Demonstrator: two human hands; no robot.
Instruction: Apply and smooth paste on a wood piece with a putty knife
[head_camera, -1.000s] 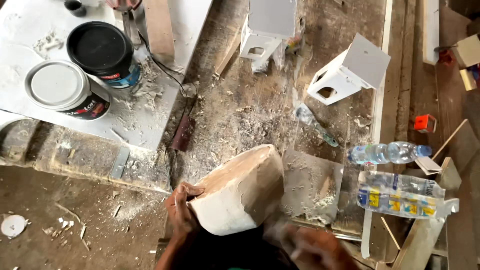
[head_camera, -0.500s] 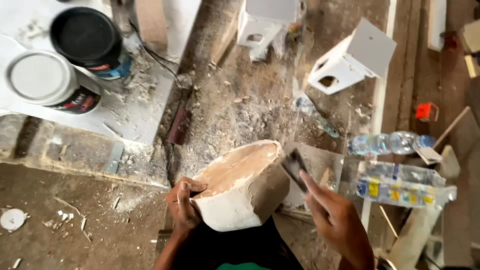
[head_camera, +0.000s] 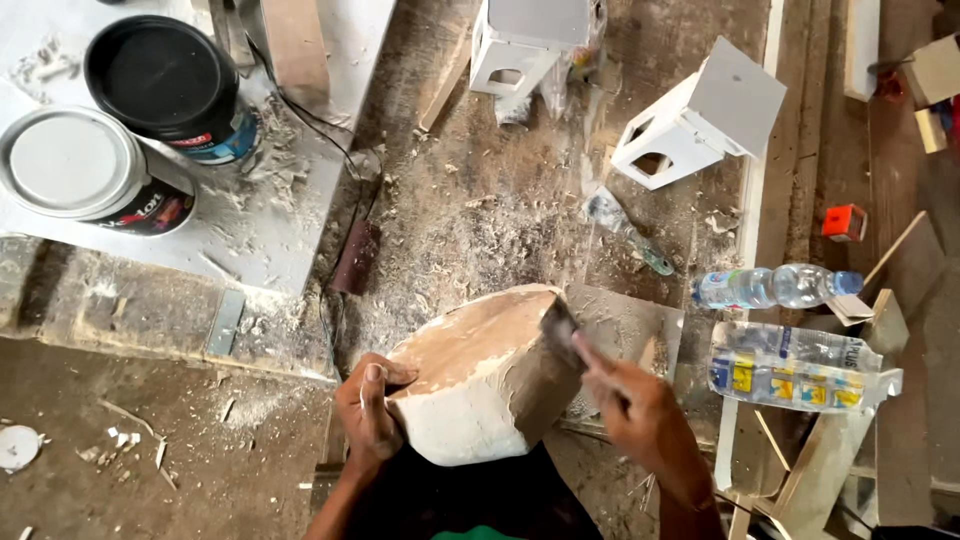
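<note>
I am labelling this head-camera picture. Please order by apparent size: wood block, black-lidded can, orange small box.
1. wood block, though nearest the camera
2. black-lidded can
3. orange small box

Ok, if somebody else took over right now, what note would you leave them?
Left hand: grip on the left side of the wood block, steadying it near the body.
Right hand: holds a small flat scraper against the block's upper right edge.
Done: block's top is bare and brownish; its side is coated white.
Left: cannot tell how much.
Two paint cans stand upper left.
</note>
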